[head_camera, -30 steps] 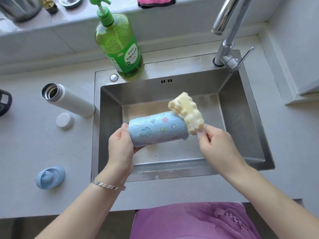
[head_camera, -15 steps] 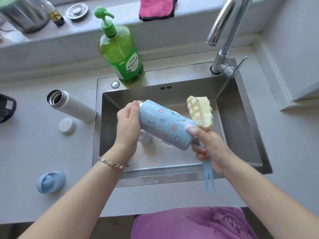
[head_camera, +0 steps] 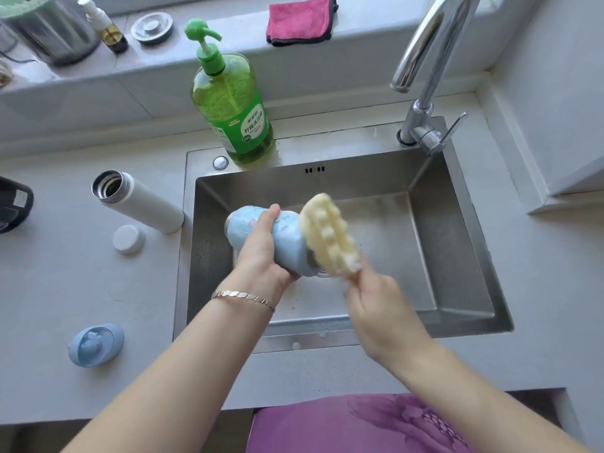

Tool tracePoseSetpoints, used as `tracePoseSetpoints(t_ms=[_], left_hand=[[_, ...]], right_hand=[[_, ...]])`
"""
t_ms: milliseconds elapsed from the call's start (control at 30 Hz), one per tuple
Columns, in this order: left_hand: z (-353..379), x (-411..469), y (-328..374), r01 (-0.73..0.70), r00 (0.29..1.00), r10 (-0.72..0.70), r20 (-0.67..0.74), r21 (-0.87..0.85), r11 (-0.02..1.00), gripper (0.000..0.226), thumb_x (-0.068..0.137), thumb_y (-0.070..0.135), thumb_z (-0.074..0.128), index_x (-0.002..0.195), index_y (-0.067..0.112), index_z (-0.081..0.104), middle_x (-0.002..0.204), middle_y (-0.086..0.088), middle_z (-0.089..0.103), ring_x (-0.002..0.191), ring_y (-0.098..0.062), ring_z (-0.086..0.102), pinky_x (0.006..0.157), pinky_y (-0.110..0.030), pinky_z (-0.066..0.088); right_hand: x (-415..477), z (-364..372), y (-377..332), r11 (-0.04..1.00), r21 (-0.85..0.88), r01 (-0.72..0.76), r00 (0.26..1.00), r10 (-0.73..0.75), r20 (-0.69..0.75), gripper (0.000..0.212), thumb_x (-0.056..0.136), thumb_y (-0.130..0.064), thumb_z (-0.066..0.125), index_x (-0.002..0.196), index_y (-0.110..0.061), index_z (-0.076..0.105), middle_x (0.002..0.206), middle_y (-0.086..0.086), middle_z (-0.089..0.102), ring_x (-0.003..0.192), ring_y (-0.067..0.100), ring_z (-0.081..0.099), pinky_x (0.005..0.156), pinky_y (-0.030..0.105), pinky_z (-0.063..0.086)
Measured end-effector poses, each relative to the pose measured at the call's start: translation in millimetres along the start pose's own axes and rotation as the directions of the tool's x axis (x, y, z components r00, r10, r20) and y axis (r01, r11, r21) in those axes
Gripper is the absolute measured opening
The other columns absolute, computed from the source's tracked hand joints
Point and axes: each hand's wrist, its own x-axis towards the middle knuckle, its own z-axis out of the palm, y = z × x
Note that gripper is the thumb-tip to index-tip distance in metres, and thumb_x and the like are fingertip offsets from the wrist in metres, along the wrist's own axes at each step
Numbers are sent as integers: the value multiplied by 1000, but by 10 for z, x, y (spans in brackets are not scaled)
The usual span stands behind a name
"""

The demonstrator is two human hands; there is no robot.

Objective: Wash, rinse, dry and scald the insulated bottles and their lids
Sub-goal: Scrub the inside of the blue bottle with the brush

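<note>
scrubbing seems the step in hand: left hand (head_camera: 261,253) wraps the blue bottle (head_camera: 289,243) over the sink (head_camera: 457,256), right hand (head_camera: 379,308) beside it grips the sponge brush (head_camera: 330,237), foam against the bottle; next likely calls for turning the bottle to unscrubbed sides

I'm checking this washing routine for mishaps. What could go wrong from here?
The left hand alone holds the blue bottle above the sink while the right hand scrubs it with the sponge; if soapy, it could slip and drop. The open white bottle stands beside the sink, so the left arm might knock it.
</note>
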Motion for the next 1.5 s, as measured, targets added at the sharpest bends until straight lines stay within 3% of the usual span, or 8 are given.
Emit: tracePoseSetpoints(t_ms=[167, 333, 567, 833, 1067, 1233, 1367, 1500], left_hand=[[37, -43, -64, -56, 998, 56, -2, -21, 998, 30, 77, 29, 74, 92, 14, 53, 88, -10, 68, 81, -29, 66, 87, -57, 49], [13, 4, -28, -86, 996, 87, 9, -30, 996, 51, 73, 30, 77, 115, 14, 52, 103, -12, 69, 90, -32, 68, 84, -61, 49], [37, -69, 13, -55, 998, 54, -16, -75, 996, 31, 79, 33, 72, 85, 13, 50, 83, -11, 65, 76, -30, 64, 88, -58, 48], [34, -137, 56, -59, 996, 66, 65, -108, 992, 27, 82, 33, 70, 86, 14, 51, 85, -11, 64, 77, -29, 63, 80, -56, 50], [-233, -132, 37, -142, 885, -34, 464, 338, 930, 52, 70, 38, 69, 110, 5, 60, 88, -12, 67, 73, -22, 67, 68, -32, 58], [-468, -139, 59, -142, 838, -153, 524, 480, 866, 47, 68, 35, 67, 105, 5, 62, 87, -14, 69, 71, -23, 68, 65, -31, 58], [-521, -181, 94, -200, 793, -148, 591, 482, 853, 43, 72, 33, 60, 106, 7, 60, 85, -13, 69, 70, -22, 68, 64, -31, 58], [-493, -149, 20, -364, 778, -39, 627, 500, 786, 56, 66, 33, 71, 116, 10, 55, 92, -11, 66, 76, -21, 66, 68, -33, 56]], right_hand=[[169, 15, 9, 981, 74, -180, 983, 182, -16, 39, 98, -37, 31, 108, -10, 57, 71, 3, 56, 73, 31, 51, 65, 35, 35], [112, -36, -61, 988, 113, -103, 994, 98, 51, 24, 97, -37, 34, 82, -26, 48, 54, -9, 41, 52, 13, 39, 51, 27, 28], [42, 13, -85, 989, 134, -65, 995, 55, 78, 31, 98, -26, 39, 69, -36, 41, 46, -8, 36, 42, 9, 35, 48, 23, 25], [66, -7, 47, 981, 136, -142, 987, 130, 93, 36, 98, -34, 36, 64, -24, 42, 50, -7, 40, 45, 8, 34, 48, 24, 26], [62, -217, 112, 982, 139, -128, 984, 108, 143, 37, 97, -27, 41, 60, -25, 42, 39, -13, 40, 41, 7, 34, 44, 18, 27], [222, -324, 224, 984, 38, -174, 980, 169, 107, 36, 95, -35, 42, 88, -9, 65, 65, 3, 59, 64, 19, 51, 64, 33, 39], [140, -306, 161, 987, 142, -70, 992, 54, 116, 35, 95, -28, 44, 62, -19, 50, 40, -9, 37, 43, 9, 31, 45, 21, 23], [132, -308, 98, 997, 71, 19, 982, -32, 189, 24, 95, -20, 47, 73, -23, 55, 43, -9, 42, 44, 8, 37, 46, 20, 25]])
